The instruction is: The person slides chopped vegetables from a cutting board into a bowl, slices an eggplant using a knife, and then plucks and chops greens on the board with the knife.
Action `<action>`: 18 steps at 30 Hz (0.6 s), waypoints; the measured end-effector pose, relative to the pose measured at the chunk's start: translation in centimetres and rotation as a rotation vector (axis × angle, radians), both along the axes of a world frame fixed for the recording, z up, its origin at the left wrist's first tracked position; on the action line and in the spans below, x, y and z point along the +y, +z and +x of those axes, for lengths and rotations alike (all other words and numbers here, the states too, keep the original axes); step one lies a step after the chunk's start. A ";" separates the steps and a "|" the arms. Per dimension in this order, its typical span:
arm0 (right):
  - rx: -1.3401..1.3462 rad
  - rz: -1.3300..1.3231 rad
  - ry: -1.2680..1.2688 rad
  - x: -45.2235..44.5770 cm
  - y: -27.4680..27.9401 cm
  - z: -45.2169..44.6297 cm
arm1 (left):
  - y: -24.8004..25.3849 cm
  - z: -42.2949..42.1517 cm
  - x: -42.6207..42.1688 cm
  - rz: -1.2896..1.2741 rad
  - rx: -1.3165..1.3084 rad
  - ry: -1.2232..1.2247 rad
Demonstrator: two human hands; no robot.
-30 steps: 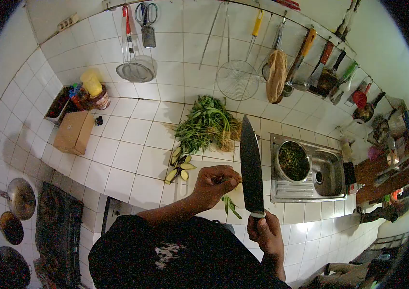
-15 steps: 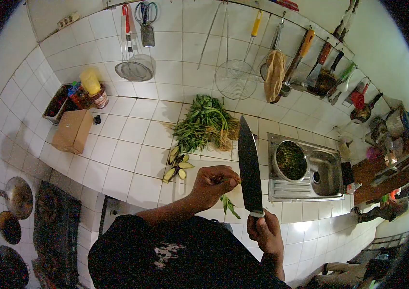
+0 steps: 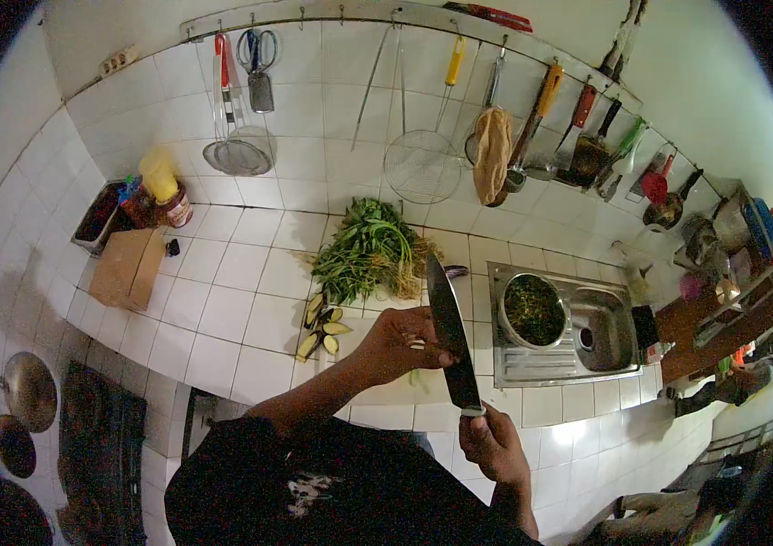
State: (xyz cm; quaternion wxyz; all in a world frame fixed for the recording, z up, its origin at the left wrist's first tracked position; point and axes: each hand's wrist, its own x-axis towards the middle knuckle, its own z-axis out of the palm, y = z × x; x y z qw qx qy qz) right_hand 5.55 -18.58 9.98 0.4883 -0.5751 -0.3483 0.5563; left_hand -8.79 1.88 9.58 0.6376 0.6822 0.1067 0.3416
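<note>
My right hand (image 3: 496, 446) is closed round the pale handle of a large kitchen knife (image 3: 451, 328), its dark blade pointing up and away from me. Beside the blade, my left hand (image 3: 405, 338) is pinched, its fingertips at or very near the flat of the blade. A small pale bit shows between those fingers, too small to name. A faint green piece (image 3: 418, 379) lies below the hand, over the white work surface. Leafy greens with roots (image 3: 368, 250) lie beyond my hands. Cut eggplant pieces (image 3: 321, 329) lie left of my left hand.
A steel sink (image 3: 619, 359) is set in the counter on the right, with a bowl of chopped greens (image 3: 534, 311) on its drainboard. A dark purple eggplant (image 3: 456, 270) lies by the greens. A cardboard box (image 3: 127, 268) stands at left. Strainers (image 3: 238, 156) and utensils hang on the wall.
My left fingertips have come up to the knife blade, which leans further left. The green leaves that hung below my left hand show only as a faint patch. The camera view has shifted slightly.
</note>
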 end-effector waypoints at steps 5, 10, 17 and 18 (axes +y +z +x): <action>-0.186 0.052 0.028 0.2 -1.2 0.4 | 1.2 1.1 -0.7 -0.211 0.136 -0.067; -0.255 0.005 0.056 0.5 -3.2 0.1 | 0.0 2.6 -1.2 -0.333 -0.205 -0.215; -0.215 0.009 0.049 0.5 -4.3 1.3 | -2.3 3.5 -0.9 -0.530 -0.303 -0.175; -0.210 0.012 0.044 0.4 -4.1 1.4 | -2.2 3.3 -0.9 -0.527 -0.297 -0.179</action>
